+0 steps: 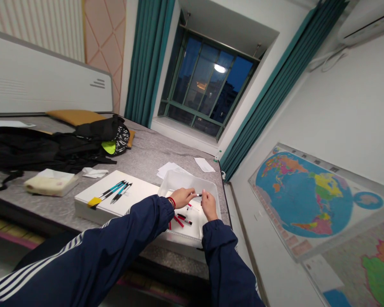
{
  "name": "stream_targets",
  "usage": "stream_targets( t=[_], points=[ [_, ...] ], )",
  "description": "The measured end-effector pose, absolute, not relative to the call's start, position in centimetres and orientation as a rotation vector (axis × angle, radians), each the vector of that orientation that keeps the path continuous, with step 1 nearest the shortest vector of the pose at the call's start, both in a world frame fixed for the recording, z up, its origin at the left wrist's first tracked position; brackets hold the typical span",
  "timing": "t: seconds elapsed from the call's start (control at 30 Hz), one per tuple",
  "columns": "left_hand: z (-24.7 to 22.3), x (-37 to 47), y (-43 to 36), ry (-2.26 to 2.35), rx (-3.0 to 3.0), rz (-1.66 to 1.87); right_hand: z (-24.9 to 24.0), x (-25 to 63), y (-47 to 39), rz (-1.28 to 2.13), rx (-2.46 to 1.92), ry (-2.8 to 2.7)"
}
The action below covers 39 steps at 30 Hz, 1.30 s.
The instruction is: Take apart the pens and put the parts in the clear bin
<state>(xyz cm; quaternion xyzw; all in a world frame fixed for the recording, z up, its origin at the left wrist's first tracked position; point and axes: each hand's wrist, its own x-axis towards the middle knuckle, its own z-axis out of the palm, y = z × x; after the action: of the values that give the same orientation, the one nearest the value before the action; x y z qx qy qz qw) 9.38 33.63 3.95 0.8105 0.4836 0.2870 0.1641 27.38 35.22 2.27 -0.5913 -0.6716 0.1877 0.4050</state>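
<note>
Between my two hands is a pen [199, 195], of which a short black and white piece shows. My left hand [183, 197] is closed on its left end and my right hand [209, 205] pinches the right end. Both hands are over a translucent white bin [215, 189]. Inside the bin, below my hands, lie a black pen piece [184, 219], red sticks [178, 221] and other small parts too small to name. Several blue and black pens [120, 192] lie side by side on a white box [92, 187] left of the bin.
A yellow piece [94, 201] sits on the white box's left corner. Farther left are a tissue pack [51, 182], a crumpled tissue [94, 172] and a black backpack [25, 147]. Papers [171, 169] lie behind the bin. A small bottle [217, 156] stands near the bed's far right corner.
</note>
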Motion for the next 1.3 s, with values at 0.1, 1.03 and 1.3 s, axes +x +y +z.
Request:
stream_targets(
  t=[0.1, 1.03, 1.3],
  points=[
    [3.8, 9.5, 33.8, 1.467, 2.323, 0.754, 2.2, 27.2, 35.1, 0.433, -1.464, -1.672],
    [4.3, 9.4, 33.6, 1.535, 2.183, 1.012, 2.2, 27.5, 35.1, 0.541, -1.251, -1.674],
    [3.6, 9.3, 34.7, 1.348, 2.23, 1.324, 1.1, 26.9, 34.9, 0.751, -1.222, -1.898]
  ],
)
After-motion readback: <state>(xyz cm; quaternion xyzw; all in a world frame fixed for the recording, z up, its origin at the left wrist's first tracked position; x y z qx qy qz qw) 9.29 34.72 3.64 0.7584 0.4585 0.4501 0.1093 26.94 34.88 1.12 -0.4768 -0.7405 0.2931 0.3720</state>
